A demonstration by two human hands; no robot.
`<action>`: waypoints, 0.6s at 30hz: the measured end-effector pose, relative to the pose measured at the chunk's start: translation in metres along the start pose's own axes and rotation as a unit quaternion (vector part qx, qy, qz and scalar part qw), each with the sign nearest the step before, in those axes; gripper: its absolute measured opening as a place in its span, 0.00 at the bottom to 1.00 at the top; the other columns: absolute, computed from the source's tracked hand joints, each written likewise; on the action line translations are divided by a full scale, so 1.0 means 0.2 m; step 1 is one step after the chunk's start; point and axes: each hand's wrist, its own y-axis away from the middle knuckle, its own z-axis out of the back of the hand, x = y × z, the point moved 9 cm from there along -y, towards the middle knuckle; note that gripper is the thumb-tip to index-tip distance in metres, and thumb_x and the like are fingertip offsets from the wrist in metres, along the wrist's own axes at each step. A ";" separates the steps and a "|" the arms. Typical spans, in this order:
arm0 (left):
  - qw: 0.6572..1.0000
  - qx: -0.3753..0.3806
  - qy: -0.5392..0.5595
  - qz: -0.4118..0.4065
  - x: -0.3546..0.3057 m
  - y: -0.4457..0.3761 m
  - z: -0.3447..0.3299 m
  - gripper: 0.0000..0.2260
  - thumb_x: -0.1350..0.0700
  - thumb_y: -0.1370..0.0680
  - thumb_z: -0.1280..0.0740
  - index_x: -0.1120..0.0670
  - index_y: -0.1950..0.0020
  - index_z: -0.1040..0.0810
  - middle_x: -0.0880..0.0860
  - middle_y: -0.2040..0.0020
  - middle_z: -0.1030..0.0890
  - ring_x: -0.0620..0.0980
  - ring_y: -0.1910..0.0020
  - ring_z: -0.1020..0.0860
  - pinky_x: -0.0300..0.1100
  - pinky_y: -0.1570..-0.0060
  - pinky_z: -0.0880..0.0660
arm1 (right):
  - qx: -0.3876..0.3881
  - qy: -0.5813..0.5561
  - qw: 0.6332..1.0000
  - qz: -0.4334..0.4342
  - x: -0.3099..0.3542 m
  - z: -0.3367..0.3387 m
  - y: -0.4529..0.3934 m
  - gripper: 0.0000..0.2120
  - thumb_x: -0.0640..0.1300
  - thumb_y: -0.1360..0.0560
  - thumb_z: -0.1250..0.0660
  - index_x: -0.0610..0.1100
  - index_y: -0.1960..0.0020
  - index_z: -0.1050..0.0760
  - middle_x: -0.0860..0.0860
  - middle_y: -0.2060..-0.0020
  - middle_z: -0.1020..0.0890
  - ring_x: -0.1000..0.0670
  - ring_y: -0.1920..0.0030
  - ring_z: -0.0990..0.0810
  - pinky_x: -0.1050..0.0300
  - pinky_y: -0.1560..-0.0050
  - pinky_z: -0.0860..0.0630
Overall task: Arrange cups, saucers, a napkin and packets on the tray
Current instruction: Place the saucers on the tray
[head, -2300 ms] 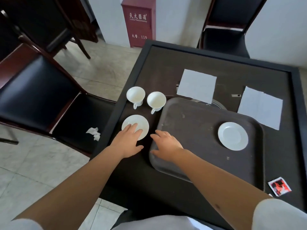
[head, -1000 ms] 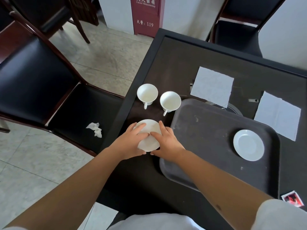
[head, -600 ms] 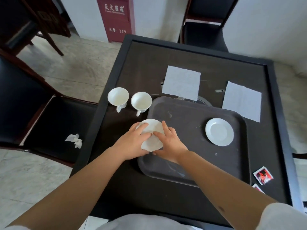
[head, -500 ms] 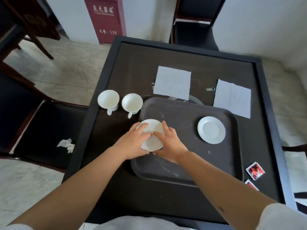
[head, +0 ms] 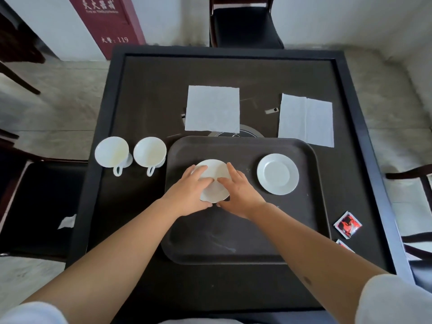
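At the frame's centre lies a dark brown rounded plastic tray [head: 245,230], scuffed with pale streaks, on a near-black square table [head: 145,94]. 2 plain white round saucers [head: 216,176] [head: 278,173] sit on it. To the left stand 2 white handled cups [head: 111,151] [head: 149,151], faintly cream inside. 2 plain white square paper napkins [head: 212,108] [head: 306,119] lie above the tray. At lower right are 2 red, black and white foil packets [head: 347,224] [head: 344,245]. A dark red cabinet [head: 107,22] with white lettering stands upper left.
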 end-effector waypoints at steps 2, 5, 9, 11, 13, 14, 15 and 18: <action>1.000 0.002 -0.003 -0.001 0.00 -0.03 0.00 0.27 0.43 0.26 0.29 0.49 0.30 0.30 0.50 0.21 0.49 0.55 0.22 0.56 0.57 0.34 0.31 | -0.010 -0.005 1.000 0.008 -0.02 0.00 -0.01 0.33 0.50 0.30 0.25 0.45 0.29 0.32 0.40 0.22 0.50 0.40 0.24 0.48 0.39 0.32 0.33; 1.000 0.010 -0.022 -0.004 0.00 -0.06 -0.01 0.27 0.43 0.25 0.29 0.49 0.30 0.31 0.50 0.21 0.49 0.55 0.22 0.56 0.57 0.36 0.28 | -0.006 0.005 1.000 0.006 -0.05 0.00 -0.03 0.33 0.51 0.29 0.26 0.44 0.29 0.33 0.40 0.22 0.49 0.39 0.24 0.49 0.39 0.33 0.32; 1.000 0.000 -0.027 -0.008 0.00 -0.09 -0.01 0.27 0.43 0.25 0.30 0.50 0.29 0.32 0.50 0.21 0.50 0.55 0.22 0.57 0.55 0.38 0.26 | -0.007 0.002 1.000 0.009 -0.06 0.00 -0.05 0.32 0.52 0.28 0.28 0.44 0.29 0.33 0.39 0.22 0.50 0.39 0.23 0.51 0.38 0.32 0.33; 0.999 -0.007 -0.029 -0.013 0.01 -0.10 -0.02 0.27 0.43 0.25 0.30 0.50 0.29 0.33 0.50 0.21 0.50 0.56 0.22 0.58 0.55 0.38 0.27 | -0.001 0.005 1.000 0.012 -0.06 0.00 -0.06 0.32 0.52 0.27 0.28 0.44 0.28 0.34 0.39 0.22 0.51 0.40 0.22 0.53 0.40 0.30 0.35; 0.999 -0.013 -0.039 -0.018 0.02 -0.09 -0.03 0.28 0.43 0.24 0.30 0.49 0.28 0.34 0.50 0.20 0.51 0.57 0.22 0.58 0.55 0.35 0.30 | 0.008 0.009 1.000 0.009 -0.06 -0.01 -0.07 0.33 0.53 0.27 0.28 0.44 0.28 0.35 0.40 0.21 0.53 0.42 0.22 0.55 0.41 0.28 0.37; 0.999 -0.015 -0.048 -0.020 0.03 -0.09 -0.04 0.28 0.43 0.24 0.31 0.49 0.27 0.34 0.50 0.20 0.51 0.58 0.21 0.58 0.56 0.32 0.34 | 0.010 0.009 1.000 0.006 -0.06 -0.01 -0.07 0.33 0.53 0.27 0.28 0.44 0.28 0.36 0.41 0.21 0.54 0.43 0.22 0.56 0.42 0.28 0.38; 0.998 -0.017 -0.059 -0.020 0.03 -0.08 -0.05 0.29 0.42 0.23 0.32 0.48 0.26 0.35 0.51 0.19 0.51 0.59 0.21 0.58 0.57 0.29 0.39 | 0.011 0.009 1.000 0.002 -0.06 -0.01 -0.07 0.32 0.53 0.26 0.28 0.44 0.28 0.36 0.41 0.21 0.54 0.43 0.22 0.57 0.42 0.28 0.38; 0.997 -0.013 -0.073 -0.013 0.04 -0.07 -0.08 0.30 0.40 0.22 0.35 0.47 0.23 0.40 0.51 0.19 0.54 0.61 0.22 0.59 0.59 0.26 0.47 | 0.015 0.001 1.000 -0.007 -0.05 -0.02 -0.06 0.30 0.51 0.24 0.31 0.45 0.28 0.37 0.42 0.21 0.56 0.44 0.22 0.58 0.43 0.27 0.39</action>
